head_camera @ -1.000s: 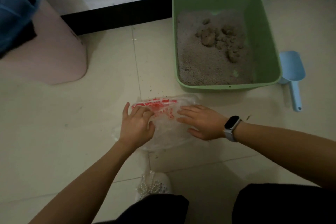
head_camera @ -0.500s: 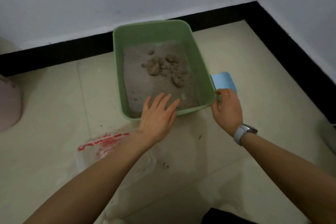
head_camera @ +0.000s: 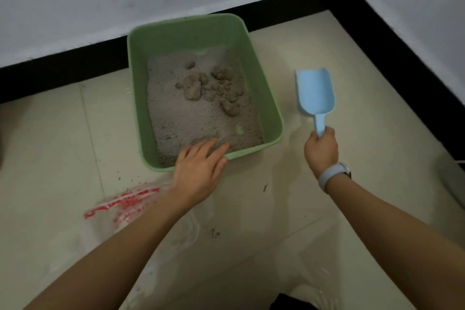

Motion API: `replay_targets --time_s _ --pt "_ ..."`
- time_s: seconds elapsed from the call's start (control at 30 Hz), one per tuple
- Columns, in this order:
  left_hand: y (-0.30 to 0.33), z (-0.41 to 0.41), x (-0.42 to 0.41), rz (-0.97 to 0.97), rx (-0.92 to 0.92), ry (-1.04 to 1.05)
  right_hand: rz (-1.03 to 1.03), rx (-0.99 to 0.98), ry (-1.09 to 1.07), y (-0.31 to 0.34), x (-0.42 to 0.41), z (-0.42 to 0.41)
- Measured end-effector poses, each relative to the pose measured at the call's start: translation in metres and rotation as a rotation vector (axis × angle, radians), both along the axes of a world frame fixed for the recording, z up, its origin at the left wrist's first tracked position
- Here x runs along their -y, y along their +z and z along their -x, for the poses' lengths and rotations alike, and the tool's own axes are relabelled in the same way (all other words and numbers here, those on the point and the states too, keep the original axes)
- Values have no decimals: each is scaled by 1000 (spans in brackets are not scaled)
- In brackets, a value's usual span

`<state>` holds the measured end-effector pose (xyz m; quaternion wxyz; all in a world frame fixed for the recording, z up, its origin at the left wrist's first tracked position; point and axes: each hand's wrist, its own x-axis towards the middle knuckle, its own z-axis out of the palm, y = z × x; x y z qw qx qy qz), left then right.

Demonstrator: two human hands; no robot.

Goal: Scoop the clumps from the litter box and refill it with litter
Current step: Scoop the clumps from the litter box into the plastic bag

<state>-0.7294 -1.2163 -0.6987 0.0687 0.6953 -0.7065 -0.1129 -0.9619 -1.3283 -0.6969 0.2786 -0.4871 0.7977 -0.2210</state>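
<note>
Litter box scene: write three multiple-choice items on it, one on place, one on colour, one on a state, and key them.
1. Where does the left hand rest?
A. on the near rim of the litter box
B. on the plastic bag
C. on the wall

2. What colour is the scoop?
A. red
B. light blue
C. black

3. What is the state of the clumps?
A. lying in the litter
B. in the scoop
C. on the floor

Key: 1 A, its fingers lie over the near edge; 2 B, the scoop in the right hand is pale blue; 3 A, they sit heaped in the box while the scoop is empty.
</note>
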Motion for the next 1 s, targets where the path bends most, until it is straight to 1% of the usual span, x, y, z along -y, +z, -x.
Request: replay_targets --time_s 0.03,0.07,0.13,0.17,0.2,0.27,0.33,0.37,0.43,0.53,0.63,0.7,0.83,1.0 --pt "3 -3 1 31 -62 19 90 4 -31 6 3 -4" --pt "5 -8 1 75 -82 42 179 2 -33 13 6 -7" --pt "9 -23 4 175 -9 117 311 -59 76 27 12 -14" --pt "11 -32 7 196 45 178 341 -135 181 33 14 -18" --pt "14 -42 9 176 80 251 350 -241 297 38 16 -23" --pt "15 -62 13 63 97 395 336 -469 490 46 20 -35" --pt "10 -78 13 -79 67 500 351 -696 638 51 21 -47" --pt "8 -83 13 -123 42 529 366 -807 678 54 20 -52" --pt "4 -88 12 -148 -34 560 401 -994 732 66 20 -61" --pt "9 -87 10 -98 -150 604 301 -1184 832 91 17 -76" --pt "10 -89 10 -79 -198 602 182 -1233 947 102 13 -91" --pt "10 -90 8 -79 -217 588 106 -1196 1001 104 11 -96" --pt "11 -91 7 -82 -234 585 -28 -1037 801 99 31 -100" --pt "9 -91 8 -65 -235 591 -76 -808 693 78 36 -101"
